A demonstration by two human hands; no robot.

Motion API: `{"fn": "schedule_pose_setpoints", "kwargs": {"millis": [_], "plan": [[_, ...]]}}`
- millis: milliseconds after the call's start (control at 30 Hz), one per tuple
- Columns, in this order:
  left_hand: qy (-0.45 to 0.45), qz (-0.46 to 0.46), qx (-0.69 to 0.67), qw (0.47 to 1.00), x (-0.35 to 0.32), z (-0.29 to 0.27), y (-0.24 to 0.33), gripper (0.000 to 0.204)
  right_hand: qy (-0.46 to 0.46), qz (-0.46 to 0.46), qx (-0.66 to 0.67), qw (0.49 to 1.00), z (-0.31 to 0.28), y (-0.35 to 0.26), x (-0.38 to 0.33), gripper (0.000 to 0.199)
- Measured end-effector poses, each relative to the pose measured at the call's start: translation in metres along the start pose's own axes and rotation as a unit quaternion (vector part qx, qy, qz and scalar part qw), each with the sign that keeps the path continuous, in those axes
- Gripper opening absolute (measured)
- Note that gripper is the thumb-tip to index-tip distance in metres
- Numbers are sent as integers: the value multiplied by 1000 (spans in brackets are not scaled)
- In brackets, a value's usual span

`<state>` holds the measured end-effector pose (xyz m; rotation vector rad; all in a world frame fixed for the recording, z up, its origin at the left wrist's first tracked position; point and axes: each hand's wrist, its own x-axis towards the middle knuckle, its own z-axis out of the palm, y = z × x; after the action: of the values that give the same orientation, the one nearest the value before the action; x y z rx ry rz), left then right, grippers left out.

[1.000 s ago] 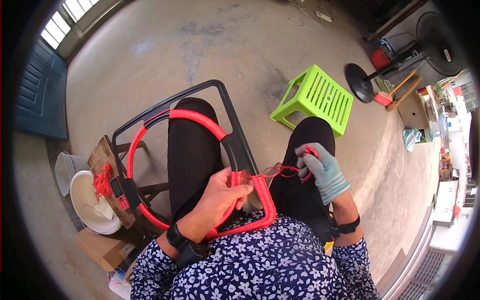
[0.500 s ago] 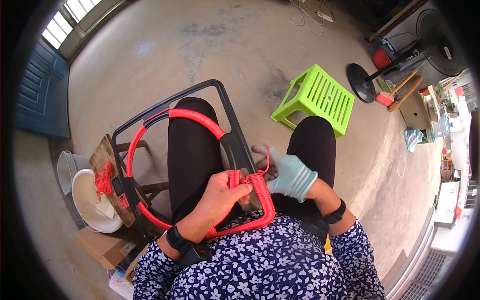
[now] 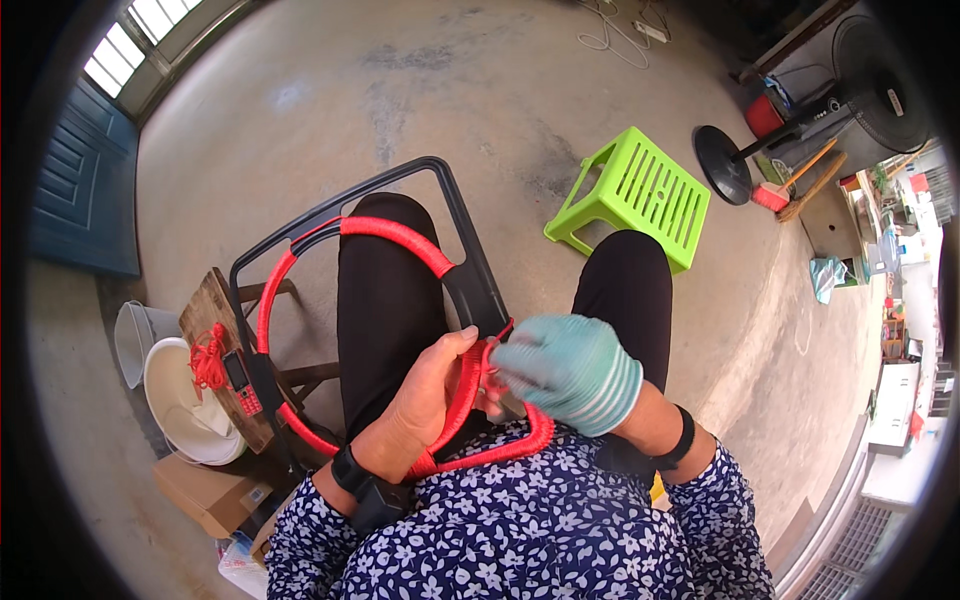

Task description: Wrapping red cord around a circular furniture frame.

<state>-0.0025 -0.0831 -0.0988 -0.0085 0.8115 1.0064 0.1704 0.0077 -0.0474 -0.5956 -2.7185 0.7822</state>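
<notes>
The black frame (image 3: pixel 484 297) rests across the lap, over the left thigh and against the near torso; its inner ring and near right corner carry tight red cord wrapping (image 3: pixel 398 238). The bare left hand (image 3: pixel 425 385) is curled round the wrapped part near the right side bar, thumb raised and fingers partly behind it. The right hand (image 3: pixel 565 370), in a pale green glove, is bent in against the same bar, at the red cord (image 3: pixel 490 357). Motion blur covers its fingertips; I cannot tell how far they close or how much cord they grip.

For sound winding, in my judgement, the left hand should steady the bar while the right draws each turn snug, laid flat beside the last without overlap or gap.

To the left, a wooden bench (image 3: pixel 222 318) bears a bundle of red cord (image 3: pixel 208 360) and a red-and-black keypad phone (image 3: pixel 243 385). Nearer, a cardboard box (image 3: pixel 205 497) shows a small printed label. To the far right, a black fan (image 3: pixel 880 80) has a pale badge at its hub. I can read neither marking. The green stool (image 3: pixel 655 200) shows no lettering.
</notes>
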Motion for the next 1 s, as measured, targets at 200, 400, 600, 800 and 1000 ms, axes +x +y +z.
{"fn": "schedule_pose_setpoints", "kwargs": {"millis": [200, 400, 600, 800, 1000], "plan": [[-28, 63, 87, 994, 2, -17, -4, 35, 260, 235, -102, 931, -29, 81, -32, 12], [-21, 46, 131, 990, -1, -2, 2, 20, 524, 300, 587, 540, -70, 204, -142, 10], [1, 74, 132, 989, -4, 1, 0, 18, 239, 370, 577, 688, -13, 77, -46, 32], [-7, 105, 113, 988, -4, 5, 0, 19, -155, 390, 513, 748, 13, 37, -20, 39], [27, 87, 128, 988, -2, 11, 2, 17, 79, 298, 666, 679, 28, 58, -37, 36]]}}
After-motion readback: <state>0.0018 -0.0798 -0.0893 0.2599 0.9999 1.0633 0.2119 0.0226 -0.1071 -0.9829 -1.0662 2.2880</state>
